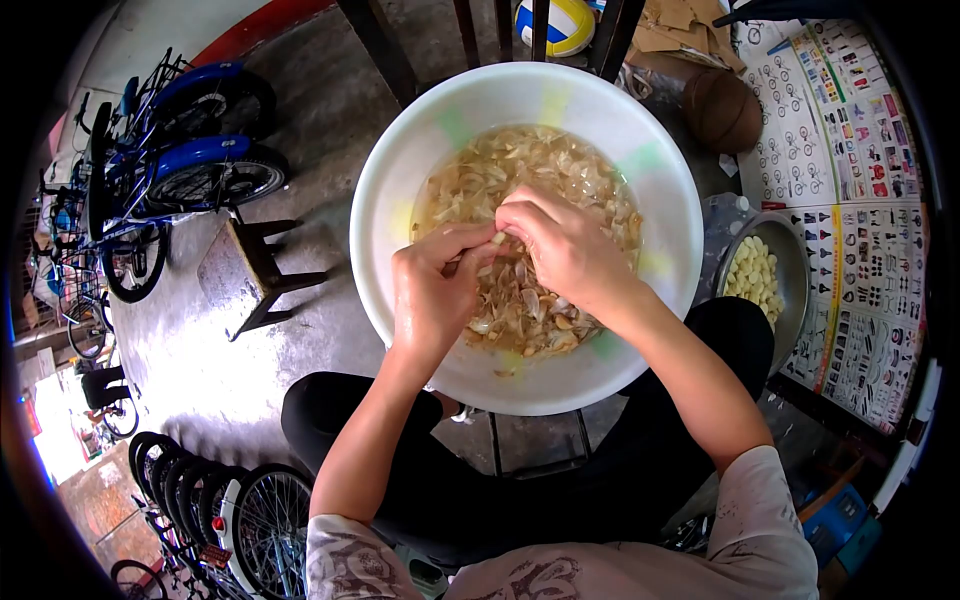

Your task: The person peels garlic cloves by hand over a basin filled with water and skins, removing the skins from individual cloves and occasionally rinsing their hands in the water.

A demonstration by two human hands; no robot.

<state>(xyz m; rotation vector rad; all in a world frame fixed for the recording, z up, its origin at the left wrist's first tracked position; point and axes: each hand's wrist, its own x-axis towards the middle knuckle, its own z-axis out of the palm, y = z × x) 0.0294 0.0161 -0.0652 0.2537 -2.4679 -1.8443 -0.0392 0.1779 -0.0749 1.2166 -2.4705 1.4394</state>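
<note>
Left hand [435, 290] and right hand [560, 245] pinched 1 pale clove [498, 238] between fingertips, above basin [395, 150] of loose wet skins [525, 318]. Low, light grip seemed best; hard squeezing likely risked slipping.

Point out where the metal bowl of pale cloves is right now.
In the head view, the metal bowl is on the right, beside the person's right knee, between the large white tub and the printed sheets.

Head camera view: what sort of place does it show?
Probably a bicycle shop: bicycles crowd the left side, and a chart printed with small bicycle pictures covers a surface at the right.
</note>
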